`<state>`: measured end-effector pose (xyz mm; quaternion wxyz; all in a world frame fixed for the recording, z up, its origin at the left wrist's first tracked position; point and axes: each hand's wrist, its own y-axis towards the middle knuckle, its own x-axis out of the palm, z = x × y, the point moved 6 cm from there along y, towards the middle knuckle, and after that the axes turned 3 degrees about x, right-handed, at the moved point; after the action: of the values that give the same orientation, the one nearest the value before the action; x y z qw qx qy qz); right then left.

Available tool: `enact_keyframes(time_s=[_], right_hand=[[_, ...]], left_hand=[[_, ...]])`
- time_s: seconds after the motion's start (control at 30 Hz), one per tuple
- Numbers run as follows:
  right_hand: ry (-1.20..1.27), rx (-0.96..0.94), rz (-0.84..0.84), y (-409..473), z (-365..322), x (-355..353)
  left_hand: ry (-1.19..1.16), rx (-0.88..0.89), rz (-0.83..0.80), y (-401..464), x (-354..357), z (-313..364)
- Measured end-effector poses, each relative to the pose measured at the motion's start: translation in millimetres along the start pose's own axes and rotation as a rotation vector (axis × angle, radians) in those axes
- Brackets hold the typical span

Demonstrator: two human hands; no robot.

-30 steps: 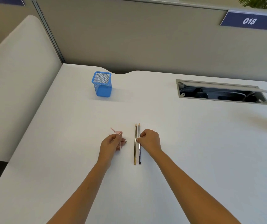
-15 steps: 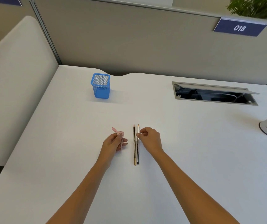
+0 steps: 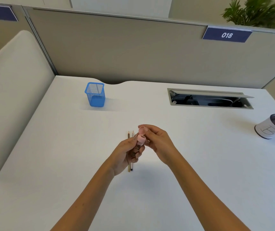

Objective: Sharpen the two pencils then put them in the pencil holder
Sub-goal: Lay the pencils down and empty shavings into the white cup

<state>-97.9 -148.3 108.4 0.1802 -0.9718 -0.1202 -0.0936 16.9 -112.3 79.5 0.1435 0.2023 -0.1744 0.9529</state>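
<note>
Two pencils lie side by side on the white desk, tips pointing away; my left hand hides their middle. My left hand grips a pink sharpener with a clear body holding dark shavings, lifted above the pencils. My right hand pinches the sharpener's hinged pink lid at the top. A blue mesh pencil holder stands upright at the far left of the desk, with nothing visible inside.
A white cup with a dark rim lies tilted near the right edge. A cable tray opening with its flap raised is set into the desk at the far right. Grey partition walls close the back and left.
My left hand lifted the sharpener off the desk and moved right, over the pencils. My right hand left the pencils and took hold of the sharpener's lid. The camera tilted upward.
</note>
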Motion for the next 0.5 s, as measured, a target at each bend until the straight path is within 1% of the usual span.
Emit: enact_keyframes(time_s=[0.1,0.3,0.37,0.5], right_hand=[[-0.03,-0.114,0.05,-20.3,-14.3,-21.2],[-0.295,-0.307,0.083,-57.3,-37.8,-67.6],[-0.386,-0.353,0.103,-64.0,-42.1,-85.7],[-0.446,-0.388,0.134,-75.4,-52.5,-121.2]], left_hand=[[-0.074,0.011,0.002,4.2,24.3,-0.4],[-0.184,0.008,0.051,17.0,83.9,-6.1],[-0.189,-0.002,0.063,21.4,103.4,-10.8],[-0.171,-0.002,0.08,31.1,141.3,-19.5]])
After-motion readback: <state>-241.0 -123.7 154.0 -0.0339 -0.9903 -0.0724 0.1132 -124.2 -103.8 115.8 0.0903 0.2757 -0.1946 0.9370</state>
